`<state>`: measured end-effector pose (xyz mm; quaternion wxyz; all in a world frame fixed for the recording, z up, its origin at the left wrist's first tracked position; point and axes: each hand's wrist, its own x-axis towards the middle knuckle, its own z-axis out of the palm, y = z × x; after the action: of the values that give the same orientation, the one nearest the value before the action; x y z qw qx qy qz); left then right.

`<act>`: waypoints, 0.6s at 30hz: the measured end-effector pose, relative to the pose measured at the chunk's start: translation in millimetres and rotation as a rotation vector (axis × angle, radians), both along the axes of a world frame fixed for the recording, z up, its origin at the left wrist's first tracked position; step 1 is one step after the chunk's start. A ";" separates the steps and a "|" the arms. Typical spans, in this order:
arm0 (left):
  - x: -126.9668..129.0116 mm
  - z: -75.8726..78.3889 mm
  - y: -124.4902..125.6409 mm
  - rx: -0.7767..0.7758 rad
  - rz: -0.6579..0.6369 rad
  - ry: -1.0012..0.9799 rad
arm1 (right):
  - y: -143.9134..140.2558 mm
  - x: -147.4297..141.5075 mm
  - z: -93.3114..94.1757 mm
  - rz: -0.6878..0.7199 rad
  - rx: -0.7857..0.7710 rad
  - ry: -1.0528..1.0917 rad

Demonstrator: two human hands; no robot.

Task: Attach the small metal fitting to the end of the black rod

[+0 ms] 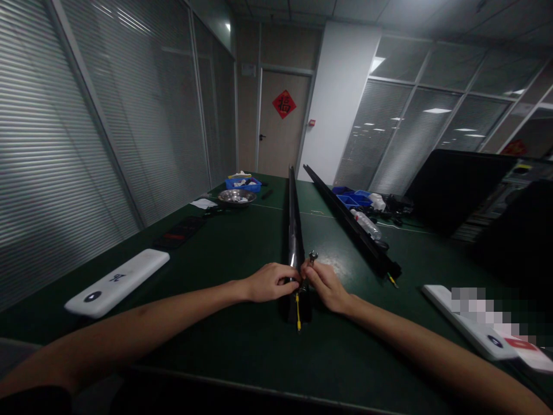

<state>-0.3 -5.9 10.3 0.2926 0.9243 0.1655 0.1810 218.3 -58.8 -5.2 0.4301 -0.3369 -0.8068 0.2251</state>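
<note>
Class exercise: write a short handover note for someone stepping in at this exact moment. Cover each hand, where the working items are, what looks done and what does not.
Left hand: closed around the near end of the long black rail, steadying it on the green table.
Right hand: on the rail's other side, fingers pinching a small metal tool at the same spot.
A yellow wire sticks out of the rail's near end.
A second black rail lies to the right, untouched, with a plastic bottle beside it.
Done: first rail laid flat and gripped.
Left: whatever is being fastened looks unfinished, though the fitting itself is hidden; second rail not started.
</note>
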 end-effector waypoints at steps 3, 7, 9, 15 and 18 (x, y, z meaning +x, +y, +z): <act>0.3 0.1 -0.5 -0.004 0.002 -0.005 | 0.8 0.7 -1.5 -0.005 0.002 0.017; 0.1 -0.4 -0.5 -0.025 -0.003 0.001 | 2.8 2.7 -5.0 -0.042 0.013 0.039; -0.5 -0.3 -0.4 -0.044 0.003 0.005 | 3.3 3.6 -6.5 -0.040 0.006 0.043; -1.6 2.1 -2.3 -0.086 -0.020 -0.013 | 1.2 3.2 -4.9 -0.008 -0.012 0.060; -1.3 2.7 -3.8 -0.094 0.005 -0.019 | -1.6 0.9 -0.3 0.021 -0.006 0.048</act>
<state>-1.6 -9.7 13.0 0.3369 0.9073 0.1732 0.1825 219.1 -60.3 -5.5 0.4461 -0.3244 -0.7989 0.2401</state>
